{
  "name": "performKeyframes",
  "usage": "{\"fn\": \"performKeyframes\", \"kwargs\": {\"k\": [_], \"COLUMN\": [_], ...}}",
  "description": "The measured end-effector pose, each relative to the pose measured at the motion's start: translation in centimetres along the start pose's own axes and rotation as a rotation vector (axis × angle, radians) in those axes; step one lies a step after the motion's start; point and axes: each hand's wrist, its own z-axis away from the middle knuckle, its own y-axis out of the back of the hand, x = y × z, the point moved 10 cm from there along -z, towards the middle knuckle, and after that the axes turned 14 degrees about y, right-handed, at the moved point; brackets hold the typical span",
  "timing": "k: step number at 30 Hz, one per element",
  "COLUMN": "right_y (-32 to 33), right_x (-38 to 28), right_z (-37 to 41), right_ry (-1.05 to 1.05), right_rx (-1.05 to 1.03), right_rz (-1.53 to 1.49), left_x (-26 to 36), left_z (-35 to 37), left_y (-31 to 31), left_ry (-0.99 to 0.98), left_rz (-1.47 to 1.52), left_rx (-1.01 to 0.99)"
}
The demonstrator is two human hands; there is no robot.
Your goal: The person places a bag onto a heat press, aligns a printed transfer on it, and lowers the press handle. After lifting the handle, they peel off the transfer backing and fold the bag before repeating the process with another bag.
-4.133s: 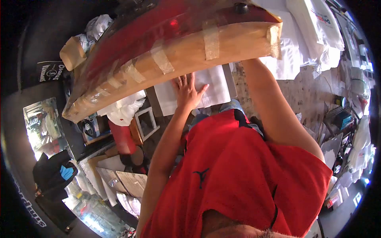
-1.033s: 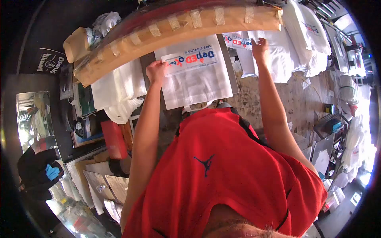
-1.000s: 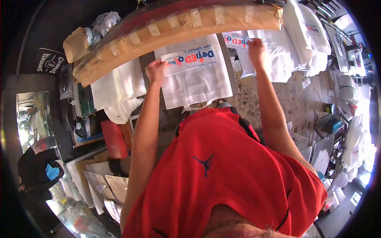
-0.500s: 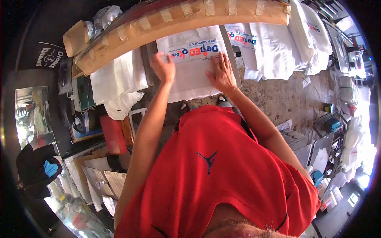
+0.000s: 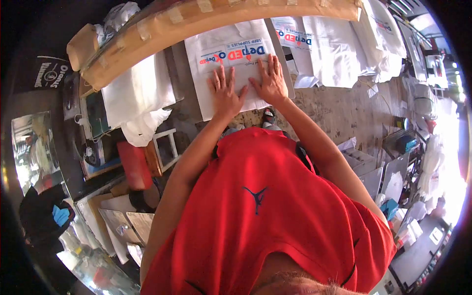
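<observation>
At left, a pile of plain white bags (image 5: 137,93) lies beside the tabletop (image 5: 178,83). The left hand (image 5: 226,93) and, just right of it, the right hand (image 5: 269,81) press flat on a white DepED bag (image 5: 231,54) lying on the tabletop. Their fingers are spread apart, gripping nothing. Other printed bags (image 5: 314,44) lie at right. A padded taped bar (image 5: 196,17), possibly a press lid, hangs above. Uneven sliding could rumple or skew the bag, and a dropping bar could trap the 2 hands.
</observation>
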Motion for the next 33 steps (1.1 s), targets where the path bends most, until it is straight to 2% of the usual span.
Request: {"fn": "performKeyframes", "kwargs": {"k": [4, 5, 7, 8, 9, 10, 11, 12, 13, 14, 16, 17, 24, 27, 29, 33], "right_y": [0.1, -0.1, 1.0, 1.4, 2.2, 2.9, 3.6, 3.9, 4.7, 4.6, 2.8, 2.1, 1.8, 1.5, 2.4, 2.3], "right_x": [0.0, 0.2, 1.8, 3.2, 6.2, 8.6, 9.4, 10.1, 9.8, 9.9, 9.7, 10.1, 10.2, 10.3, 10.2, 9.8], "right_z": [-0.2, -0.2, -0.3, -0.5, 0.5, 2.0, 2.2, 2.5, 2.3, 2.3, 1.9, 1.9, 2.0, 2.4, 2.6, 2.7], "right_ry": [0.016, 0.017, 0.010, 0.013, -0.149, -0.314, -0.404, -0.489, -0.420, -0.416, -0.402, -0.406, -0.419, -0.452, -0.434, -0.459], "right_rx": [0.009, 0.006, 0.192, 0.191, 0.202, 0.205, 0.128, 0.053, 0.151, 0.149, -0.088, -0.107, -0.101, -0.079, 0.057, 0.060], "right_rz": [0.006, 0.005, -0.195, -0.195, -0.204, -0.214, -0.278, -0.340, -0.356, -0.363, -0.348, -0.336, -0.288, -0.359, -0.343, -0.292], "left_x": [0.2, 0.4, 0.2, -1.8, -4.4, -7.6, -12.6, -16.5, -17.8, -18.7, -19.1, -19.1, -19.6, -19.6, -19.8, -19.6], "left_z": [-0.3, -0.3, -0.5, -1.4, -1.7, -1.3, -1.2, -1.4, -1.0, -0.4, -0.4, -0.3, 0.2, 0.0, 0.2, 0.6], "left_y": [0.4, 1.2, 2.9, 5.0, 6.6, 8.7, 8.0, 6.2, 5.7, 5.1, 4.7, 4.1, 3.4, 3.3, 3.3, 3.5], "left_ry": [0.021, -0.002, -0.019, 0.054, 0.130, 0.211, 0.478, 0.624, 0.686, 0.745, 0.739, 0.728, 0.702, 0.705, 0.758, 0.799], "left_rz": [0.004, -0.004, -0.013, 0.180, 0.373, 0.238, 0.348, 0.334, 0.391, 0.448, 0.479, 0.515, 0.518, 0.523, 0.515, 0.558], "left_rx": [-0.006, 0.051, 0.104, 0.144, 0.176, 0.341, 0.260, 0.025, -0.076, -0.176, -0.219, -0.267, -0.221, -0.221, -0.243, -0.241]}}
